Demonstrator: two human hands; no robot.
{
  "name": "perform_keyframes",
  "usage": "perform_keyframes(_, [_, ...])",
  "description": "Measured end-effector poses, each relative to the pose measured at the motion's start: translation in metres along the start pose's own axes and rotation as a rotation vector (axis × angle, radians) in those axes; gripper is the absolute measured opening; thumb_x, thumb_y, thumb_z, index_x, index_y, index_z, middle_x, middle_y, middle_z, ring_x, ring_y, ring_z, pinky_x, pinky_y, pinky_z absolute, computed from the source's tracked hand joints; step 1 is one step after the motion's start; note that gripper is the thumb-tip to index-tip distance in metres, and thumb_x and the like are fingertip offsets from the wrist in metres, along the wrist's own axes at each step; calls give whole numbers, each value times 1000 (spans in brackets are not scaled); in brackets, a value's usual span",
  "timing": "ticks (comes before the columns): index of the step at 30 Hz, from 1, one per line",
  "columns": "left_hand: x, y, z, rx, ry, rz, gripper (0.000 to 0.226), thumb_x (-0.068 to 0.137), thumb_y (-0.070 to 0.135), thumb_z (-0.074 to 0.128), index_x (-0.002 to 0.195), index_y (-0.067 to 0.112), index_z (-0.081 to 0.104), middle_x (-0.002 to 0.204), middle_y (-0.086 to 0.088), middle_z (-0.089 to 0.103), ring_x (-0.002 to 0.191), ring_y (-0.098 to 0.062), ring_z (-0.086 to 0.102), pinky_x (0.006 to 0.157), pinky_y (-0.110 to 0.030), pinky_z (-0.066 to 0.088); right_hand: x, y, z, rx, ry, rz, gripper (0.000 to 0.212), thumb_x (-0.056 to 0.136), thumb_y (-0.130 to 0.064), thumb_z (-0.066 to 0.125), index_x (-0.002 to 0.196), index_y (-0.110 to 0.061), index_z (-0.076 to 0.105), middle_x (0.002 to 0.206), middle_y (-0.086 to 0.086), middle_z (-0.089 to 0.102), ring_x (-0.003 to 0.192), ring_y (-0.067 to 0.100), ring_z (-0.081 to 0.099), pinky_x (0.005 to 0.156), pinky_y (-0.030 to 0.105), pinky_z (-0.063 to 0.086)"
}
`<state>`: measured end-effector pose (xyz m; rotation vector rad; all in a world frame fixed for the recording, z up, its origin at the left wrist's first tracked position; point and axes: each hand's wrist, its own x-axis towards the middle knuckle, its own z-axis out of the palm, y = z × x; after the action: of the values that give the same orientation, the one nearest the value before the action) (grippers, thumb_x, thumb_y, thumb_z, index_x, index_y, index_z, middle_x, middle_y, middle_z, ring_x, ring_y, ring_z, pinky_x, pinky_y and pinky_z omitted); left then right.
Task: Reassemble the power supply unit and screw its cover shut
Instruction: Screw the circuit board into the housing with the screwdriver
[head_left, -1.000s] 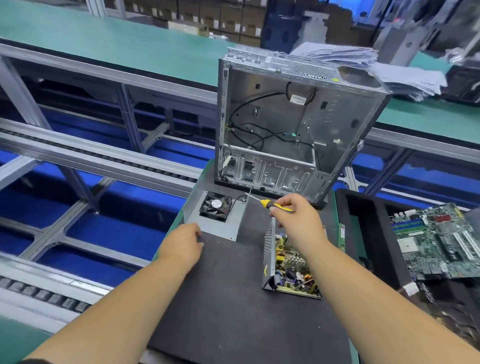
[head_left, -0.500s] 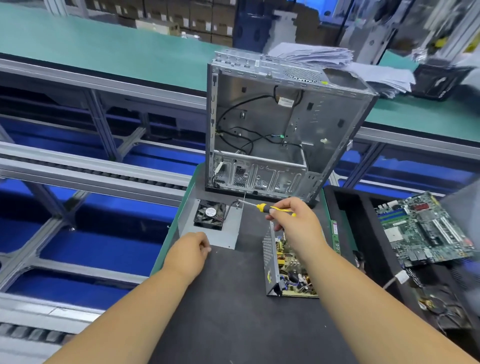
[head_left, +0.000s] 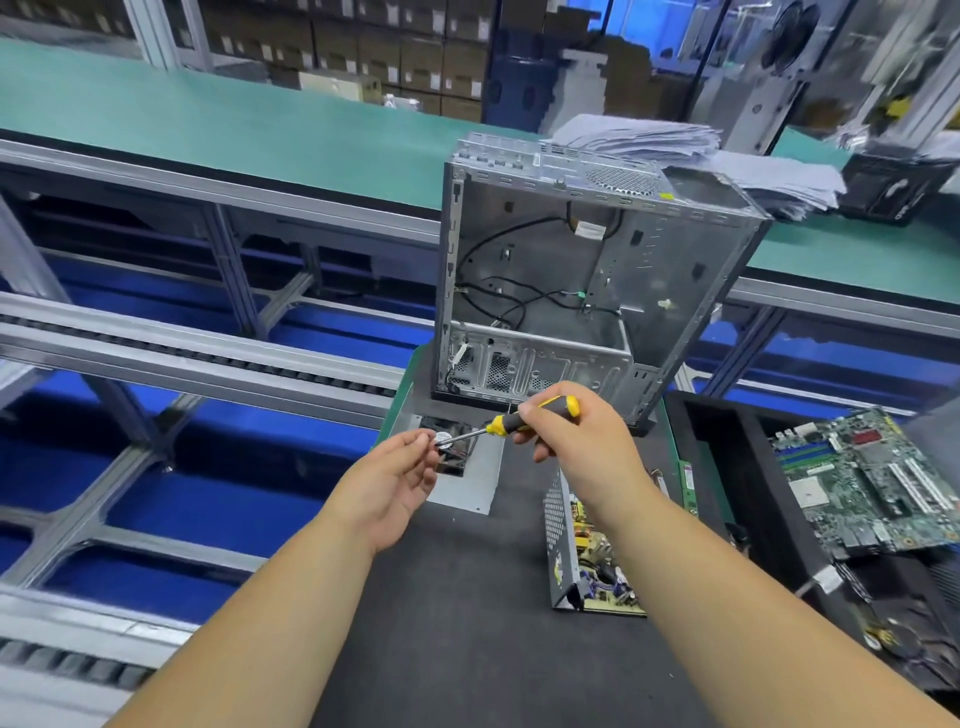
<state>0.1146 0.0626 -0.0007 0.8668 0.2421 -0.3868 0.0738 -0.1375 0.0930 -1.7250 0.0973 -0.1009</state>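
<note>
Your right hand (head_left: 576, 447) grips the screwdriver (head_left: 519, 422), your left hand (head_left: 387, 483) pinches at its tip, the open power supply (head_left: 587, 561) lying at five o'clock.

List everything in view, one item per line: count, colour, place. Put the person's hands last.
screwdriver: one, yellow and black handle, held above the mat, tip pointing left
fan cover: one, grey metal with black fan, lying flat on the mat, below the tip
power supply base: one, grey shell, open, circuit board showing, on the mat's right side
computer case: one, silver, upright and open, at the mat's far end
mat: one, black, centre
motherboard: one, green, in the black tray at right
papers: one stack, white, behind the case
left hand: fingertips at the screwdriver tip
right hand: grips the screwdriver handle
</note>
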Motion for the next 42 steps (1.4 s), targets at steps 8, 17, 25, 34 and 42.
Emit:
perform_keyframes(8, [-3,-6,-1,30,-34,-20,10,96,9,58,98,9,68,74,1,67,65,-7,64,59,-19,54,-6,-4,1,-42,25,-9,5,93,-15,63,89,-11,64,78,-2,75,71,10,70,55,19,50])
perform_keyframes(17, [-3,-19,13,58,-54,-72,11,96,6,55,93,8,65,71,0,66,62,-6,63,57,-16,53,-21,2,-10,-106,98,38,5,92,-17,64,88,-13,65,74,-3,74,60,3,64,53,15,48])
perform_keyframes(25, [-5,-42,26,256,-127,-58,16,95,1,55,89,9,68,73,-1,68,66,-5,64,60,-15,53,-38,14,-36,-145,154,109,5,86,-14,65,87,-17,61,78,6,71,64,11,64,58,20,48])
perform_keyframes(34, [-25,-64,57,397,-96,-30,13,94,-1,56,93,6,68,73,-1,69,66,-6,65,60,-15,54,-60,22,-94,-140,41,152,9,79,-15,75,83,-21,70,74,3,72,68,17,68,77,44,55])
perform_keyframes(42, [-58,-103,107,631,-145,86,13,96,0,55,93,7,66,77,-1,68,73,-7,66,72,-17,54,-88,35,-150,-3,112,86,10,88,-8,67,86,1,63,83,8,76,72,18,67,67,29,55])
